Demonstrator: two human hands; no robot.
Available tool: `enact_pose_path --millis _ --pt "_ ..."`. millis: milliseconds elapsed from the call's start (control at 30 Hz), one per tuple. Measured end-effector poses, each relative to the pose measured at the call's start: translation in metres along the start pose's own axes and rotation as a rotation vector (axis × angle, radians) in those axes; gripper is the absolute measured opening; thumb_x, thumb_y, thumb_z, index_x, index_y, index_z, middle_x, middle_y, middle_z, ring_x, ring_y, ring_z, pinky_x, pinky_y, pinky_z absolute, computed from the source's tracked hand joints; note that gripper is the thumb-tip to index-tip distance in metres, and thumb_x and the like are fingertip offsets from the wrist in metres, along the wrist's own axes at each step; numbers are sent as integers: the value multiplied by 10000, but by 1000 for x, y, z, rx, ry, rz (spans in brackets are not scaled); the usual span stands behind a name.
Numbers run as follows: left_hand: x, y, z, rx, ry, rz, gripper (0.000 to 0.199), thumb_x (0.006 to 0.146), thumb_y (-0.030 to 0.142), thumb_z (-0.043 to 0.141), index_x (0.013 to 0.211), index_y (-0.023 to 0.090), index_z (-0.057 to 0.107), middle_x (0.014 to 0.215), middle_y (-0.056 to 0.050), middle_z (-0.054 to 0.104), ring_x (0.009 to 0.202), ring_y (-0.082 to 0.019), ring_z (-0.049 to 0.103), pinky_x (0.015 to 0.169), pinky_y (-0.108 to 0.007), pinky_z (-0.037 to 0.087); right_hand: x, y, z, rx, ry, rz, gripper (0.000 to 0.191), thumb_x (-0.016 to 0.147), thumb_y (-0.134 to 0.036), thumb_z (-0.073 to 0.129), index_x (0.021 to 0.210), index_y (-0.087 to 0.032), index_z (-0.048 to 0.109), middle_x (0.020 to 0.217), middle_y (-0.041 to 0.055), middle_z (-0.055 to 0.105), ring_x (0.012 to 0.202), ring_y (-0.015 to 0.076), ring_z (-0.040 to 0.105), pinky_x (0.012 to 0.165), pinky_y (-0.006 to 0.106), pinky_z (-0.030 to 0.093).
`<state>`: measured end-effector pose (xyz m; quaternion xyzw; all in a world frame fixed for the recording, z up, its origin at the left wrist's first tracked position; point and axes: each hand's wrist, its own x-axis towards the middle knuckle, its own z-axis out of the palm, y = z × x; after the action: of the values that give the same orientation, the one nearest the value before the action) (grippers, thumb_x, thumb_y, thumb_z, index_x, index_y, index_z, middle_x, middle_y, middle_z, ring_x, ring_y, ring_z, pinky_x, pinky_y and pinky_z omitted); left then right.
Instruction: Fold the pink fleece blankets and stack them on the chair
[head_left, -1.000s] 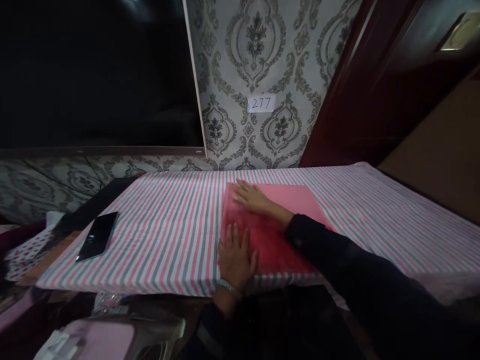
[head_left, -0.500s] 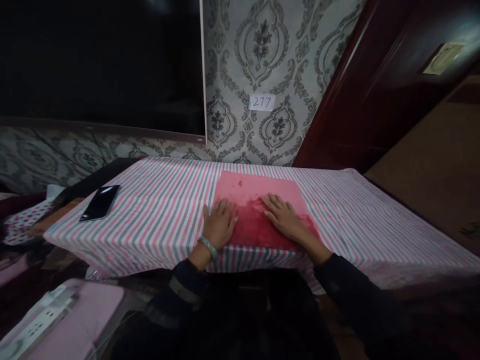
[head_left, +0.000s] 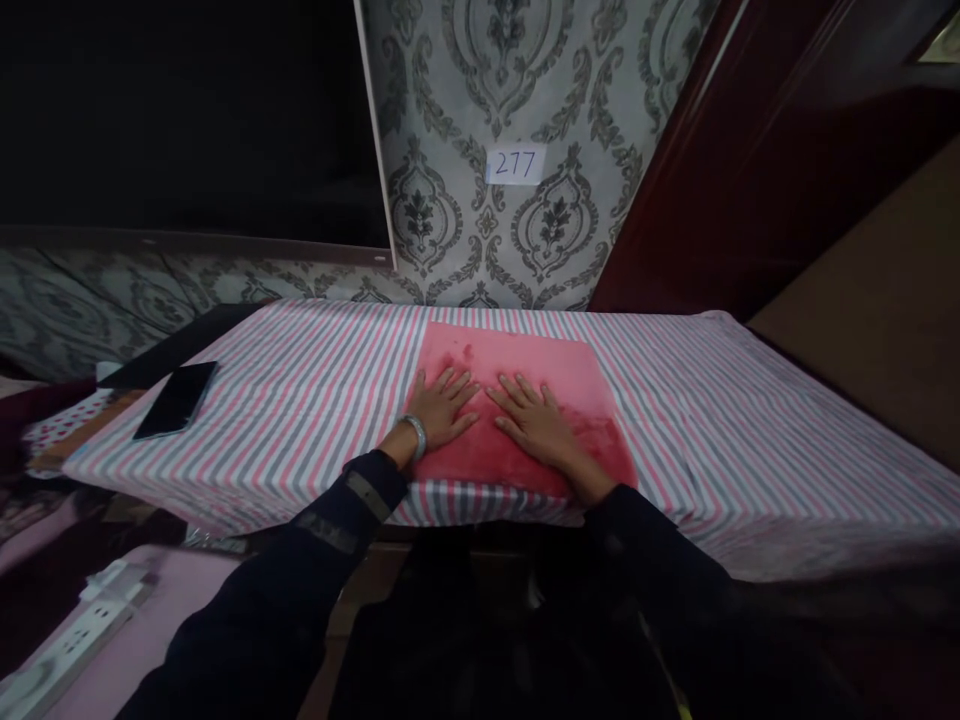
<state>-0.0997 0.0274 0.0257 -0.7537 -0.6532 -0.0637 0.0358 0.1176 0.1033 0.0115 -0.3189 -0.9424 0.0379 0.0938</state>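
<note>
A pink-red rectangular piece of fabric (head_left: 517, 347) lies on the striped tablecloth (head_left: 322, 400). Its far part looks pale pink, while the near part is darker red, with several dark smudges on it. My left hand (head_left: 441, 408), with a bracelet at the wrist, rests spread on the left side of the fabric. Flat on its middle lies my right hand (head_left: 534, 422), fingers apart. Neither hand holds anything. Both palms hide the cloth beneath them.
A black phone (head_left: 177, 400) lies near the table's left end. Behind hangs a large dark television (head_left: 187, 120) beside a paper label reading 277 (head_left: 515, 163). A white power strip (head_left: 75, 635) sits on a pink surface at lower left.
My right hand has moved left across the fabric, closer to my left hand. My left hand has slid slightly forward, its fingers more spread. The camera view has also shifted.
</note>
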Motion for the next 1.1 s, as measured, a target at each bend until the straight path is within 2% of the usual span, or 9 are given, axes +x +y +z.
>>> enact_pose_path --millis 133,300,400,467,567,633,700,867,1100 --pt "-1 0 -6 -15 -41 -8 546 1047 443 304 1566 288 368 1641 -61 337 1542 -327 221 1194 -724 83 -15 -7 -3 23 -20 -157 610 1044 -585 314 1603 -342 286 1682 47 231 1556 335 132 1205 676 128" --pt "2 -3 -5 -23 -48 -10 552 1043 441 314 1569 283 363 1641 -67 329 1542 -342 220 1184 -744 88 -73 -34 -2 76 -58 -400 656 998 -612 461 1585 -350 327 1689 19 202 1562 316 108 1229 625 140" --pt "4 -5 -7 -40 -51 -8 558 1029 464 367 1565 306 368 1636 -69 343 1535 -352 237 1181 -746 93 -98 -35 -11 126 -101 -471 657 1003 -603 459 1592 -356 306 1671 9 266 1547 271 201 1240 567 189" --pt "4 -5 -12 -47 -62 4 569 1022 480 386 1562 301 375 1633 -82 350 1531 -366 241 1174 -752 104 -101 -20 -21 124 -45 -413 643 1024 -583 416 1605 -348 274 1653 23 319 1528 254 265 1236 537 225" --pt "-5 0 -18 -52 -42 83 595 1020 512 378 1568 279 367 1635 -100 345 1529 -384 234 1165 -760 100 -92 17 -29 26 143 -175 596 1051 -532 352 1608 -333 279 1653 53 319 1533 293 245 1217 581 231" --pt "-15 3 -16 -53 -16 144 611 1014 534 387 1570 283 363 1638 -99 342 1529 -391 227 1166 -758 87 -87 40 -24 -50 220 -52 598 1048 -530 353 1604 -320 297 1662 69 298 1539 333 211 1196 620 237" --pt "-24 5 -10 -45 1 156 620 1003 542 417 1566 287 371 1642 -98 337 1530 -400 219 1165 -757 90 -86 53 -10 -99 233 -10 607 1040 -542 367 1602 -321 304 1662 77 296 1533 354 219 1181 637 250" --pt "-32 2 6 -4 27 127 625 994 541 441 1566 298 371 1641 -92 341 1523 -400 233 1166 -740 135 -91 55 22 -120 245 -12 610 1039 -549 360 1609 -357 263 1663 57 297 1528 334 244 1194 629 223" --pt "-40 -11 8 45 150 167 592 1006 527 419 1555 308 391 1603 -86 417 1492 -350 329 1194 -665 173 -98 55 20 -108 284 3 592 1048 -525 351 1610 -363 257 1654 42 322 1529 306 250 1202 590 238"
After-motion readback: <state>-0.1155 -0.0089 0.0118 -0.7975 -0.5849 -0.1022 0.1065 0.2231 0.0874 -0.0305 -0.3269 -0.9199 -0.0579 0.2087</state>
